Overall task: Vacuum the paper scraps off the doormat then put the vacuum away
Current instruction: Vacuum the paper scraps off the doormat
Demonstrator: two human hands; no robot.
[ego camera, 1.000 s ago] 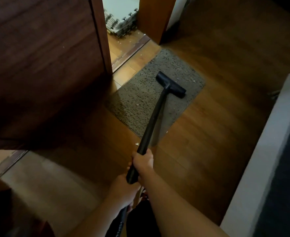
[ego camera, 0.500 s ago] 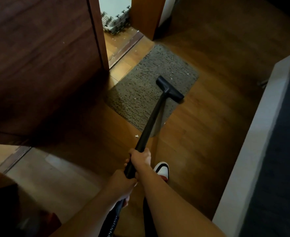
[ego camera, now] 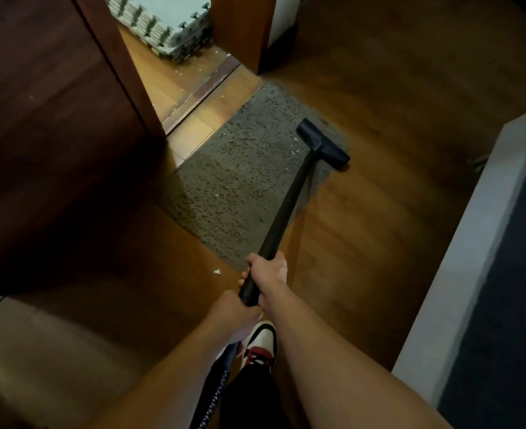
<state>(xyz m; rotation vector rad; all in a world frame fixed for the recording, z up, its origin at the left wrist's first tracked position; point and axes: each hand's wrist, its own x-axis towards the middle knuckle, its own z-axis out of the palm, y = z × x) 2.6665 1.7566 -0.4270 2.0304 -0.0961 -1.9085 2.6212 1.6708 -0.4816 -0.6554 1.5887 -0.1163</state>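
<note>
A grey doormat [ego camera: 243, 181] lies on the wooden floor before a doorway. White paper scraps [ego camera: 294, 150] are scattered on it, some just left of the black vacuum nozzle [ego camera: 322, 144], which sits at the mat's right edge. A black vacuum tube [ego camera: 286, 209] runs back from the nozzle to me. My right hand [ego camera: 268, 272] grips the tube higher up. My left hand [ego camera: 234, 317] grips its lower end, where the ribbed hose [ego camera: 215, 394] begins. One more scrap [ego camera: 217, 271] lies on the bare floor near the mat's front corner.
A dark wooden door [ego camera: 54, 134] stands open on the left. Stacked foam tiles [ego camera: 168, 29] and more scraps lie beyond the threshold [ego camera: 199, 91]. A white-edged piece of furniture [ego camera: 472, 243] stands on the right. My red, white and black shoe [ego camera: 261, 348] is below my hands.
The nozzle has slid right, to the mat's right edge. The view has shifted, showing more of the doorway and my shoe.
</note>
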